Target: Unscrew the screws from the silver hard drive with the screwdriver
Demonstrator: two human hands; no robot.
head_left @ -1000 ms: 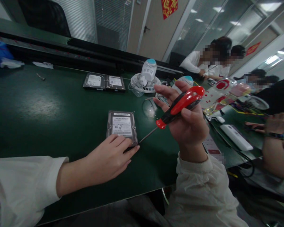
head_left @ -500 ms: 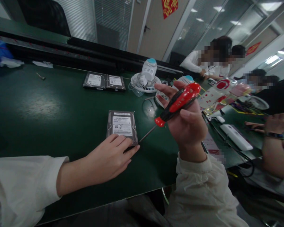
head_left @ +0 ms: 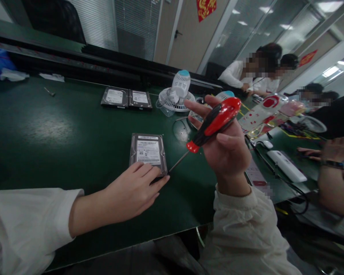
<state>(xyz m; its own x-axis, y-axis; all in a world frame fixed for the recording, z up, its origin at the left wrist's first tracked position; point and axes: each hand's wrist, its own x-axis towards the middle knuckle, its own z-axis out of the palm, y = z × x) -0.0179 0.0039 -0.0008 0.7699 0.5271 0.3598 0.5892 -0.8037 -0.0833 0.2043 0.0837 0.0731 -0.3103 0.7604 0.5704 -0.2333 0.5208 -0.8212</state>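
Observation:
A hard drive [head_left: 148, 149] with a white label lies on the green table in front of me. My left hand [head_left: 140, 187] grips its near edge, fingers over the top and a fingertip by the near right corner. My right hand [head_left: 225, 147] holds a red and black screwdriver [head_left: 218, 122] at a slant, its handle between thumb and palm. Several fingers of this hand are stretched out away from the handle. The screwdriver's shaft points down at the drive's near right corner; its tip is too small to make out clearly.
Two more hard drives [head_left: 126, 98] lie side by side farther back. White fans [head_left: 181, 86] stand behind my right hand. To the right are a white bar-shaped device [head_left: 286, 166], cables and a clear decorated container [head_left: 263, 112]. A co-worker's arm [head_left: 334, 179] is at the far right.
The screwdriver handle has turned slightly in my right hand, and the fingers have shifted a little left. My left hand and the hard drive stay in place.

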